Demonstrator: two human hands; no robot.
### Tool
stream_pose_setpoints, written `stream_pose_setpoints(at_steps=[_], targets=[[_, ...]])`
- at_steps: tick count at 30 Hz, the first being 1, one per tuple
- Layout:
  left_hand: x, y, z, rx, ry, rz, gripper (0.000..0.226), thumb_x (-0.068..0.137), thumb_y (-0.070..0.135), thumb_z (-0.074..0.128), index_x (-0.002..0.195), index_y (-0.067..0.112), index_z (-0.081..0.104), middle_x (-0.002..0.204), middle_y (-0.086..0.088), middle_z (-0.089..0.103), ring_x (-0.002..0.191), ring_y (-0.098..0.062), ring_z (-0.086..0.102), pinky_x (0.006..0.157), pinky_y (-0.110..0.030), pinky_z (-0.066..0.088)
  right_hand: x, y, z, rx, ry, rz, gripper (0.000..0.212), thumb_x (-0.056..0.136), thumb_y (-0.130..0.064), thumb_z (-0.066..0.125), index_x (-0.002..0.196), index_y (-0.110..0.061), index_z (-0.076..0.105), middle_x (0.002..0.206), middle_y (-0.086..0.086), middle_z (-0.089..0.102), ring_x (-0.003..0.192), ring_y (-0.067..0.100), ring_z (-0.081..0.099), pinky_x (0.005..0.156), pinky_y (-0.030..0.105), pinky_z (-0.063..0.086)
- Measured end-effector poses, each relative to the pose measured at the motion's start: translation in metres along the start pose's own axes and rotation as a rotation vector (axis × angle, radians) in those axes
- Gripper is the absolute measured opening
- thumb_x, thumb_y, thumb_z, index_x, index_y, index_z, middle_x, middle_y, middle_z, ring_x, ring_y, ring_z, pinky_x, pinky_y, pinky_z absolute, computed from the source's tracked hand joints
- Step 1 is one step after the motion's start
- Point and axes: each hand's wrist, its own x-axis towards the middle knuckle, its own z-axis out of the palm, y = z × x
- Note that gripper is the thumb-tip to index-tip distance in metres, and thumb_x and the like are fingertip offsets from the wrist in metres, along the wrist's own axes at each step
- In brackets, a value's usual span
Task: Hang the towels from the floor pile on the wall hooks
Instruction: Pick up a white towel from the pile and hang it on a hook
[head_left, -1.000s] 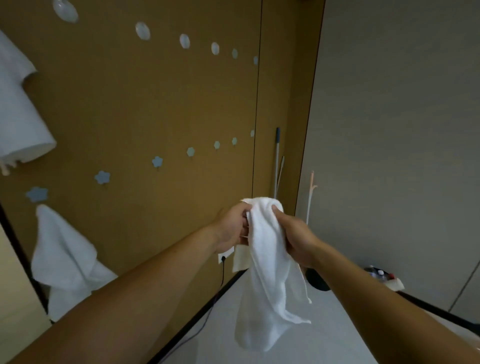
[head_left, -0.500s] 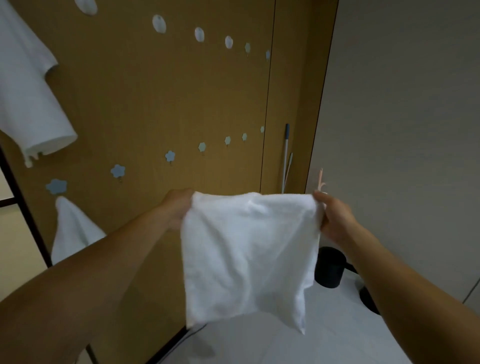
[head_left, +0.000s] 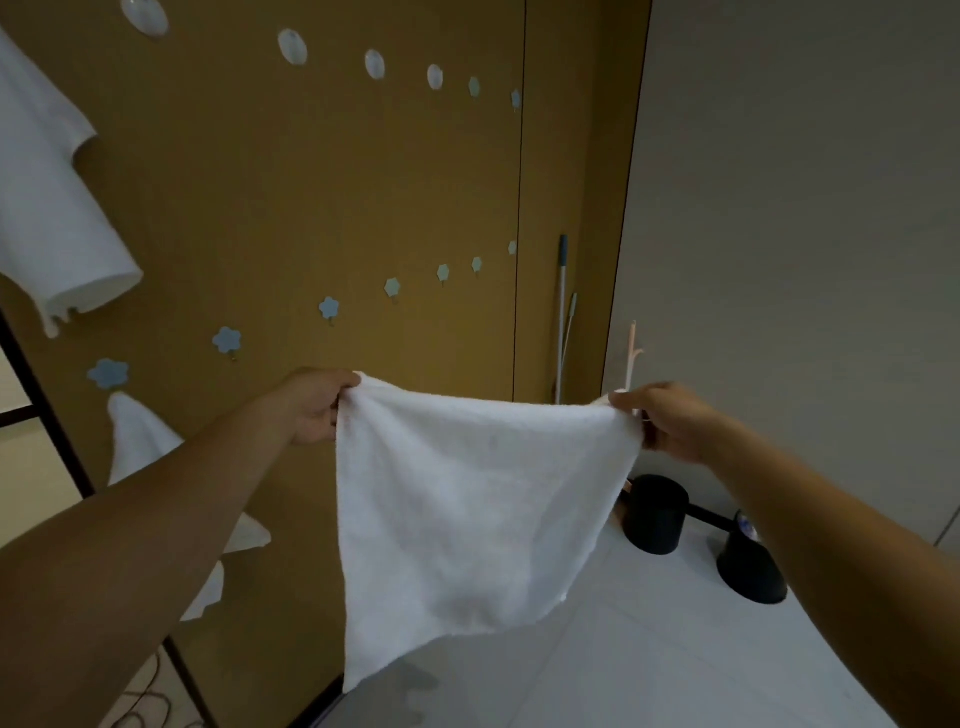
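The left hand (head_left: 311, 408) and right hand (head_left: 670, 421) each pinched a top corner of a white towel (head_left: 467, 514), spread wide. Two towels (head_left: 52, 208) already hung at 9 o'clock. Blue hooks (head_left: 227, 340) at 11 o'clock waited bare.

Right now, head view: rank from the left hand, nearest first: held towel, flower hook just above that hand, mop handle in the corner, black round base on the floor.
1. Held towel: its corner is pinched in the left hand.
2. Flower hook: on the brown wall, up and left of the hand.
3. Mop handle: in the corner, to the right.
4. Black round base: on the floor, far right, beyond the towel.
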Motion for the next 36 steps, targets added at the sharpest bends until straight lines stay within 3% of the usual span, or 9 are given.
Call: stream_pose_setpoints(at_steps=[4,6,10,14,17,20,27,31,36], targets=[[-0.002,0.002,0.007,0.072,0.044,0.049,0.039,0.097,0.019,0.050,0.135,0.010,0.046,0.123,-0.013,0.058,0.104,-0.031,0.058,0.082,-0.042,0.048,-0.008,-0.015,-0.008,0.244,-0.054,-0.056,0.032,0.085,-0.020,0.070,0.110,-0.003,0.061,0.110,0.012,0.064,0.091,0.028,0.069,0.057,0.032,0.058],[-0.003,0.005,0.007,0.065,0.085,0.079,0.040,0.095,0.020,0.052,0.134,0.010,0.047,0.126,-0.013,0.057,0.107,-0.031,0.058,0.085,-0.041,0.048,-0.012,-0.020,-0.012,0.368,-0.100,-0.134,0.033,0.084,-0.024,0.071,0.111,-0.008,0.063,0.113,0.010,0.066,0.093,0.026,0.071,0.063,0.031,0.058],[0.000,0.001,0.005,0.039,0.128,0.079,0.033,0.095,0.017,0.052,0.125,0.004,0.054,0.117,-0.012,0.059,0.099,-0.028,0.059,0.074,-0.037,0.049,-0.025,0.016,0.000,0.111,-0.171,-0.032,0.031,0.087,-0.015,0.068,0.116,-0.010,0.059,0.114,0.015,0.064,0.091,0.027,0.067,0.067,0.035,0.057],[0.005,-0.006,0.007,0.039,0.174,0.073,0.014,0.095,0.013,0.054,0.099,0.002,0.061,0.102,-0.014,0.063,0.082,-0.026,0.061,0.063,-0.033,0.049,-0.023,0.019,-0.006,0.235,0.039,-0.086,0.041,0.083,-0.013,0.072,0.122,-0.019,0.060,0.114,0.003,0.057,0.098,0.025,0.058,0.081,0.037,0.051],[0.011,-0.006,0.011,0.025,0.233,0.136,0.018,0.094,0.011,0.053,0.108,0.002,0.062,0.105,-0.012,0.060,0.097,-0.031,0.059,0.079,-0.040,0.051,-0.023,0.012,-0.013,0.114,0.113,-0.128,0.026,0.081,-0.016,0.075,0.106,-0.019,0.068,0.103,0.003,0.065,0.086,0.020,0.059,0.071,0.031,0.049],[0.009,-0.006,0.019,0.070,0.242,0.177,0.011,0.094,0.011,0.051,0.093,0.010,0.062,0.102,-0.008,0.055,0.092,-0.027,0.055,0.079,-0.040,0.048,-0.020,0.011,-0.013,0.065,0.162,-0.153,0.013,0.080,-0.013,0.075,0.092,-0.016,0.070,0.097,0.005,0.068,0.078,0.017,0.059,0.063,0.026,0.043],[-0.019,-0.001,0.018,0.281,-0.088,-0.032,0.009,0.085,0.020,0.063,0.092,0.015,0.062,0.095,-0.006,0.054,0.086,-0.021,0.050,0.071,-0.035,0.039,-0.011,0.006,-0.024,0.045,0.143,-0.221,0.016,0.076,-0.011,0.078,0.088,-0.021,0.071,0.103,0.002,0.068,0.095,0.021,0.062,0.091,0.036,0.049],[-0.032,0.006,0.022,0.447,-0.264,-0.076,0.038,0.075,0.019,0.075,0.111,0.014,0.066,0.112,-0.001,0.060,0.100,-0.021,0.054,0.075,-0.030,0.042,-0.003,0.002,-0.029,-0.009,0.133,-0.285,0.023,0.072,-0.014,0.081,0.090,-0.024,0.071,0.104,-0.001,0.066,0.095,0.019,0.060,0.090,0.033,0.047],[-0.039,0.011,0.034,0.695,-0.233,-0.017,0.036,0.073,0.018,0.080,0.107,0.014,0.068,0.110,-0.005,0.069,0.104,-0.025,0.063,0.089,-0.037,0.053,0.011,-0.001,-0.024,-0.283,0.123,-0.363,0.045,0.073,-0.015,0.082,0.115,-0.012,0.066,0.104,-0.003,0.058,0.096,0.017,0.056,0.085,0.029,0.047]])
